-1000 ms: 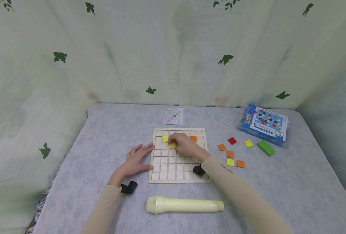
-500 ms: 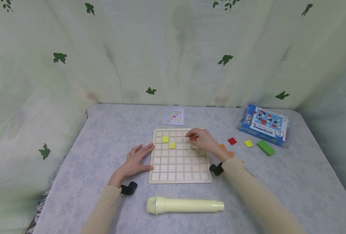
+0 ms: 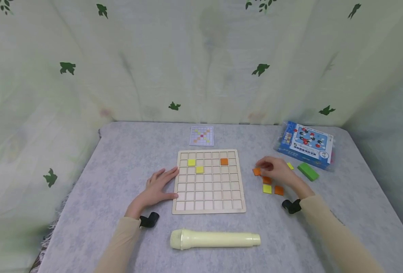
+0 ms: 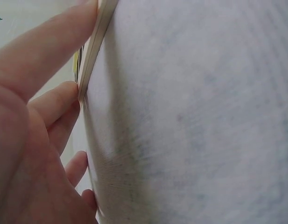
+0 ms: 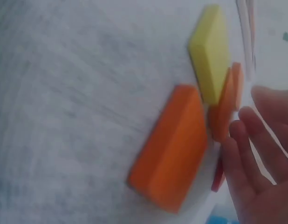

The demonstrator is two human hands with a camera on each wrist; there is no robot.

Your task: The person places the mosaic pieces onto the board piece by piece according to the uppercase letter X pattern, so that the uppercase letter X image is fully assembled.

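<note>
My left hand [image 3: 158, 187] rests with spread fingers against the left edge of a wooden grid board [image 3: 208, 212]. Two yellow tiles [image 3: 191, 162] and one orange tile [image 3: 224, 162] sit in the board's upper cells. To the right of the board, my right hand [image 3: 278, 170] hovers over loose tiles, its fingers loosely bent. Close by lie several orange tiles [image 3: 278, 190] and a yellow tile [image 3: 267, 189]. A red tile [image 5: 219, 175] shows behind the fingers in the right wrist view; the hand hides it from the head camera. Nothing is visibly held.
A small pattern card [image 3: 202, 136] lies behind the board. In front is a cream microphone [image 3: 215, 239]. At the right are a green block [image 3: 308, 171], another yellow tile [image 3: 290, 165] and a bagged blue box [image 3: 307, 142].
My right hand has moved from the yellow tile on the board, past the orange tile there, to the loose tiles at the right. The left hand stays against the board.
</note>
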